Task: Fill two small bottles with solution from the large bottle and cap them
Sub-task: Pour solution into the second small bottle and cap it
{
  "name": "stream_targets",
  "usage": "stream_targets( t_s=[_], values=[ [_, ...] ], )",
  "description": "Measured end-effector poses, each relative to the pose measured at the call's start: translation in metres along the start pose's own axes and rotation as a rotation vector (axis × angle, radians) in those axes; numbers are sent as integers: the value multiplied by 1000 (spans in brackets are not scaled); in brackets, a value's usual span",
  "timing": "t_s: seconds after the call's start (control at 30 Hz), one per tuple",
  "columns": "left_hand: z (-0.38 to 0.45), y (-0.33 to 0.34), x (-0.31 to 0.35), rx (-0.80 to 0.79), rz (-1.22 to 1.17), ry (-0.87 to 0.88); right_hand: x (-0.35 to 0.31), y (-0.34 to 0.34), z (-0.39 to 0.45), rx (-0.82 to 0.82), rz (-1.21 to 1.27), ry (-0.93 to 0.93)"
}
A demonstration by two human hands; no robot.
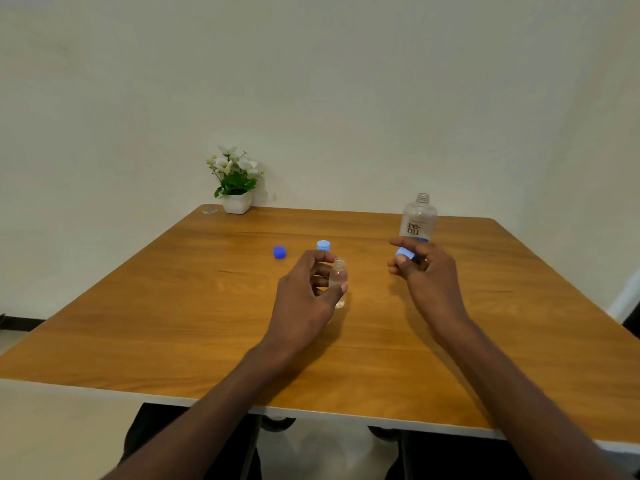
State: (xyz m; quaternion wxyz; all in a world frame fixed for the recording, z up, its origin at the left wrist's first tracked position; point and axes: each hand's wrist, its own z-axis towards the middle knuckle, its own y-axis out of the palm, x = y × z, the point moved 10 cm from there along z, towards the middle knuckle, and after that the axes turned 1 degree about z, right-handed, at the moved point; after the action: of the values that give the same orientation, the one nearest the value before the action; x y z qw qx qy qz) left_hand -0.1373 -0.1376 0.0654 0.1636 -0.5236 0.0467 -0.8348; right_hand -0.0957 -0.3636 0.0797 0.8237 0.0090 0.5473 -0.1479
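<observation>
Both hands are raised over a wooden table (173, 306). Left hand (304, 296) is curled loosely around a small clear bottle (338, 284): thumb is pressed on the near side of the body, fingers are bent behind it. Small bottle is held upright, uncapped, threaded neck exposed; its base appears to sit on or just above the tabletop, which cannot be told apart. Clear plastic, round body, narrow neck.

Right hand (420, 268) is pinched on a light blue cap (403, 252), gripped between thumb and bent fingers, index finger extended above it. Cap is smooth, round, matte plastic, tilted.

Large bottle (418, 220) is stood upright just behind the right hand, partly hidden by it. Clear plastic, tall rounded shoulders, threaded open neck, "re-nu" printed in dark letters on the front. Liquid level cannot be made out.

A second small bottle (323, 245) is seen only as a light blue capped top behind the left-hand fingers; its body is hidden. A darker blue cap (279, 252) is lying loose on the table to the left of it, well apart from the hands.

Tabletop is a warm brown wood-grain laminate with a pale edge strip. A white square pot of white flowers (236, 183) is placed at the far left corner against a plain pale wall.
</observation>
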Motion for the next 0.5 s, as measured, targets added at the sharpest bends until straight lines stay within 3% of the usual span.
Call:
stream_targets(
  t_s=[0.13,0.23,0.33,0.5],
  values=[
    [15,40,6,-23,-26,15,15,-5,25,17,30,40],
    [29,65,10,-33,-8,47,13,3,38,-63,70,37],
    [45,84,7,-13,-7,50,3,4,53,-76,60,-35],
    [71,101,-1,27,34,40,-11,2,69,43,115,-220]
  ],
)
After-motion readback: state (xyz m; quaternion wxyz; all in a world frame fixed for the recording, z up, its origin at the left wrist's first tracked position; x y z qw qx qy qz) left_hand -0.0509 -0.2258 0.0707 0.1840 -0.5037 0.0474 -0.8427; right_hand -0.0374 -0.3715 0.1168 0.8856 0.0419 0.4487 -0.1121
